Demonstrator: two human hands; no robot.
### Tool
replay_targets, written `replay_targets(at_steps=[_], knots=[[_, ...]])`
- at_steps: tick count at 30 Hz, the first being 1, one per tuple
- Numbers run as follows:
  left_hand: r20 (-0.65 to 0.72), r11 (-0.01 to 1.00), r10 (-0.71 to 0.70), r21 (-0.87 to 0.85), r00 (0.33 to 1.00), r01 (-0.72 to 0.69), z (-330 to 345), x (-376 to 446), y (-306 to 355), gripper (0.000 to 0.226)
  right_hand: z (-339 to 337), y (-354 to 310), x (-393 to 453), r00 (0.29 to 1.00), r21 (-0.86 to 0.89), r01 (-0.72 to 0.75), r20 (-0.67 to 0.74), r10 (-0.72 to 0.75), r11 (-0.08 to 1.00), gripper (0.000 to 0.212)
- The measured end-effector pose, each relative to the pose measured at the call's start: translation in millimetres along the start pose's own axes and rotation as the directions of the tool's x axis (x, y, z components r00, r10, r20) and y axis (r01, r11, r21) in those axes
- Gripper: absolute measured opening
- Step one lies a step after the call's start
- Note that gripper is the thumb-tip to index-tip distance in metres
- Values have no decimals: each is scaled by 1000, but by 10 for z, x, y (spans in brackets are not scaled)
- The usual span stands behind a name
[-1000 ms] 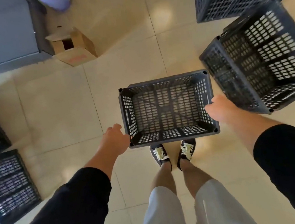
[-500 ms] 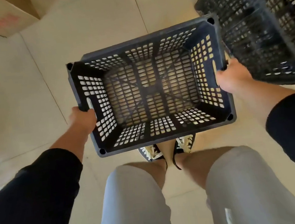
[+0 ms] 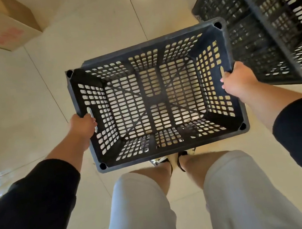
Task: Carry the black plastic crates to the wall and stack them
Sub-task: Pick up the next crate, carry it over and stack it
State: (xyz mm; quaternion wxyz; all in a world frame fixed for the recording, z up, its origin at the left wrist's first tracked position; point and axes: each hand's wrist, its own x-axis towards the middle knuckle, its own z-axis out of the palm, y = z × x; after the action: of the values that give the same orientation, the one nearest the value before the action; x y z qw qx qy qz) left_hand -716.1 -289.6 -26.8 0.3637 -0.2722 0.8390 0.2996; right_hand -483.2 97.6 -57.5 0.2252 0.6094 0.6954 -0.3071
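Observation:
A black perforated plastic crate (image 3: 154, 98) fills the middle of the head view, empty, its open top facing me. My left hand (image 3: 83, 125) grips the handle slot in its left wall. My right hand (image 3: 237, 79) grips the right wall at its handle slot. The crate sits tilted slightly, its right end farther from me, and I cannot tell whether it is off the floor. My legs and shoes show just below its near edge. A second black crate (image 3: 272, 23) stands on the floor at the upper right, close to the held one.
A cardboard box (image 3: 2, 24) lies on the pale tiled floor (image 3: 21, 101) at the upper left. The tiles between the box and the crates are bare.
One second ago both hands hung open beside the crate on the floor. They have since closed on its side handles, and the crate now looks much larger and nearer to me.

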Motion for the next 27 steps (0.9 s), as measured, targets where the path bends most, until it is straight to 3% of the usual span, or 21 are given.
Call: replay_targets(at_steps=[5, 14, 19, 24, 27], knots=[[25, 997, 42, 68, 999, -44, -446, -810, 376, 23, -675, 180, -706, 997, 42, -73, -25, 74, 996, 25], [151, 949, 238, 175, 960, -262, -1498, -2482, 1428, 19, -2031, 623, -2403, 969, 283, -221, -46, 243, 934, 24], [232, 901, 339, 199, 912, -386, -1839, -3374, 1792, 22, -2525, 883, -3471, 929, 438, -290, -82, 360, 851, 23], [303, 845, 437, 187, 847, -502, -2054, -4076, 2037, 19, -2999, 1059, -4427, 900, 531, -256, -175, 400, 808, 29], [370, 797, 476, 201, 798, -569, -2055, -4368, 2108, 20, -3169, 1234, -4877, 872, 590, -245, -212, 441, 769, 23]])
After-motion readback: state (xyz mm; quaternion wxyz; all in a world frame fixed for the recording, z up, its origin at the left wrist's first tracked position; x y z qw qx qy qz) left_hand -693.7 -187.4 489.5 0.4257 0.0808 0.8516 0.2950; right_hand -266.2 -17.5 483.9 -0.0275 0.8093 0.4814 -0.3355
